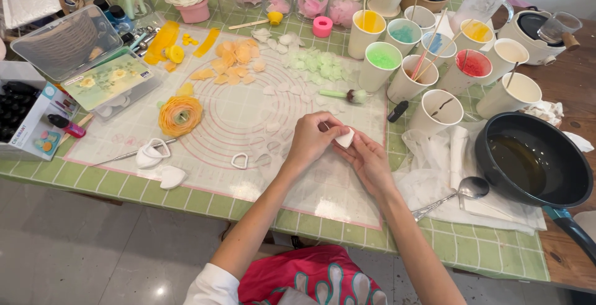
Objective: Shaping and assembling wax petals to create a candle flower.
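Head view: both hands meet above the mat (pixel 248 119), the left hand (pixel 308 139) and right hand (pixel 366 159) together pinching a small white petal (pixel 344 137), thin and curved. At the surface's left edge sits a white box (pixel 31 134) with coloured heart shapes on its label.

You look down on a wooden table (pixel 574 88) under a green checked cloth (pixel 478 249), standing on a pale, glossy tiled floor (pixel 81 249) that reflects light.
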